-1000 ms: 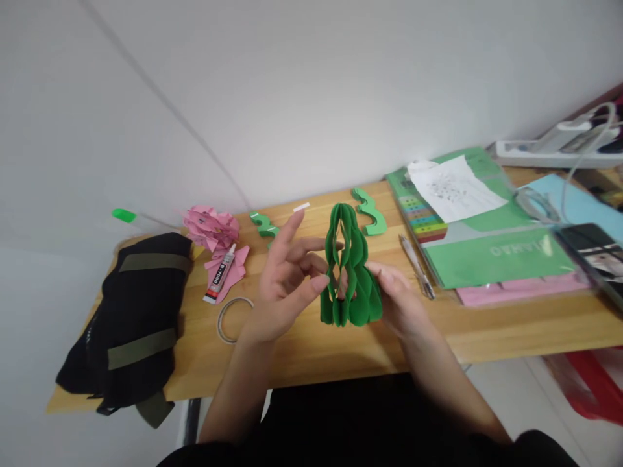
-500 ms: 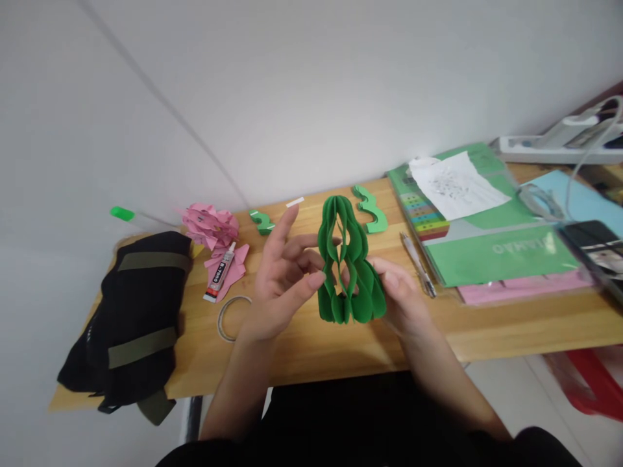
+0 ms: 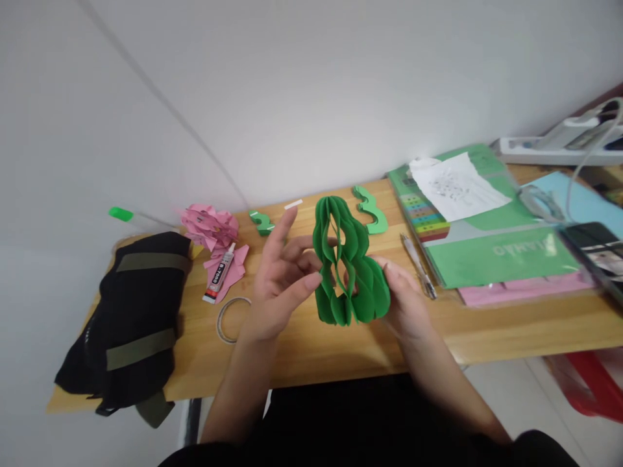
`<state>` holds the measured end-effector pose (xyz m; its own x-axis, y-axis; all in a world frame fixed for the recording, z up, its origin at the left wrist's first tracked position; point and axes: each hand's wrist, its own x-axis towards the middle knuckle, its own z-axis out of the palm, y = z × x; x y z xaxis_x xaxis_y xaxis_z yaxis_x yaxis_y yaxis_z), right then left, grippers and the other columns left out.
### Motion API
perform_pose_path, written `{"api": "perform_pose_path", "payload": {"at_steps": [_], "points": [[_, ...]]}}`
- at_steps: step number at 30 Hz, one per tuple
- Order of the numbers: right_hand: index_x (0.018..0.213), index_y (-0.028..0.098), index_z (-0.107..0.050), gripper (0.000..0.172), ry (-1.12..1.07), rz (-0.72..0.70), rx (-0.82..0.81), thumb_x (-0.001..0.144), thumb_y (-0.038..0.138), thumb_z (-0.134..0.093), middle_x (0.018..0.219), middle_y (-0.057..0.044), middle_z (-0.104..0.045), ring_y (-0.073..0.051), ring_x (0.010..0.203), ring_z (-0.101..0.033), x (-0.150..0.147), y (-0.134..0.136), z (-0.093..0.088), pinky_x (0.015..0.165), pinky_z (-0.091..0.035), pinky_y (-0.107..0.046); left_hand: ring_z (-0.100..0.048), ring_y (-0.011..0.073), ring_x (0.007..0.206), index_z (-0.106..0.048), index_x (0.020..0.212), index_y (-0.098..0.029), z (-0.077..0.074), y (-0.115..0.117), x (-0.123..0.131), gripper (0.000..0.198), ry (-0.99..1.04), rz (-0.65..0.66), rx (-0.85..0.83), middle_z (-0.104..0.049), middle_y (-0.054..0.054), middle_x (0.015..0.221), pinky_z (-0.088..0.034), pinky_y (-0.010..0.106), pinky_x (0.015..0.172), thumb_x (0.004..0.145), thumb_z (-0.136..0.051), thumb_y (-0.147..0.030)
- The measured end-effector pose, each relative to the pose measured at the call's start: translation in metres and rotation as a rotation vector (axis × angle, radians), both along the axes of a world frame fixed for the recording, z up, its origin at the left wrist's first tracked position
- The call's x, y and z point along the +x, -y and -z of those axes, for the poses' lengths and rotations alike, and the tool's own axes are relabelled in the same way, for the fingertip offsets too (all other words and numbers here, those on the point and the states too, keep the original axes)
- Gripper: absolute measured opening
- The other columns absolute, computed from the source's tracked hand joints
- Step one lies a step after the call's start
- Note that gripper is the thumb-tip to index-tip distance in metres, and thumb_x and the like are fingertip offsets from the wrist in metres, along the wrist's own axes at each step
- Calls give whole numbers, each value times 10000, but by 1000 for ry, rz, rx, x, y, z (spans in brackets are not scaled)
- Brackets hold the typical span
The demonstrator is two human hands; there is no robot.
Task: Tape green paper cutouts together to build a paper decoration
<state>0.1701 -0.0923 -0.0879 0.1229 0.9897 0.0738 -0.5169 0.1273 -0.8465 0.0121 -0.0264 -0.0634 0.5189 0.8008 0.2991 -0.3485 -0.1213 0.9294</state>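
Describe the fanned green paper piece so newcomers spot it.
Find the wooden table, then the left hand and right hand above it. Between them is the green paper piece. Unlike the green cutouts lying beyond, it's held up, its scalloped layers fanned open.

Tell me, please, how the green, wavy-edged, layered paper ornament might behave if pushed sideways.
The ornament is probably light, since its sheets look thin. It would likely flex or crease rather than resist, as open gaps separate its layers.
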Motion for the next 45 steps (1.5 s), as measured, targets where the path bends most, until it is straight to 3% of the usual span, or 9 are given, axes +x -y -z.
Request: {"api": "perform_pose_path", "payload": {"at_steps": [8,12,17,22,28,31,36,41,45], "points": [[684,213,-589,409,34,48,-47,845,589,-597,655,-16,-567,-157,597,-486,-1,1,3,548,-403,-291,-685,196,1017,-528,1346,-361,12,-9,3,546,59,-58,-119,-687,22,1166,-571,285,790,836,-721,-322],[740,211,-586,442,39,-10,5,808,647,-612,715,-13,-578,-138,583,-451,-3,3,4,524,-368,-275,-653,208,1118,-550,1323,-370,12,-9,4,492,85,-30,-161,-687,22,1189,-557,304,858,857,-694,-304],[740,211,-571,356,54,-14,20,879,537,-597,659,17,-523,-117,568,-406,-5,4,7,549,-341,-264,-646,230,1131,-543,1318,-409,10,-8,3,505,52,-16,-173,-680,1,1200,-563,309,814,844,-711,-360],[751,208,-575,413,61,-28,23,811,612,-635,690,1,-554,-130,599,-442,-6,4,4,538,-346,-262,-656,218,1104,-544,1312,-419,11,-8,3,501,53,-7,-165,-684,-25,1190,-560,279,760,842,-710,-373],[734,210,-612,379,99,-12,-11,855,569,-601,682,-1,-578,-133,596,-468,-3,4,3,555,-384,-265,-620,243,1182,-537,1317,-423,11,-7,3,513,33,-28,-150,-644,-6,1256,-562,321,844,837,-717,-392],[689,209,-632,380,215,57,-5,902,517,-564,649,1,-578,-140,615,-513,1,2,3,594,-429,-269,-661,227,1090,-546,1319,-407,11,-9,0,523,33,-56,-154,-663,4,1215,-563,324,837,831,-727,-358],[717,198,-687,276,552,185,23,908,369,-584,634,-7,-627,-147,617,-567,8,-1,3,598,-463,-269,-666,134,844,-552,1334,-341,13,-12,-6,565,7,-138,-72,-685,26,1105,-547,232,717,812,-750,-264],[772,210,-736,195,667,217,50,886,293,-602,637,-13,-678,-160,606,-617,9,-1,1,581,-492,-277,-649,102,849,-515,1363,-374,19,-14,-8,586,-14,-134,-20,-674,14,1132,-534,208,744,839,-718,-207],[753,216,-732,187,747,289,72,884,246,-602,647,-18,-697,-169,623,-647,5,1,-5,595,-498,-284,-668,140,950,-482,1384,-392,23,-17,-10,606,-26,-132,-23,-656,23,1197,-539,256,823,845,-722,-256]]}}
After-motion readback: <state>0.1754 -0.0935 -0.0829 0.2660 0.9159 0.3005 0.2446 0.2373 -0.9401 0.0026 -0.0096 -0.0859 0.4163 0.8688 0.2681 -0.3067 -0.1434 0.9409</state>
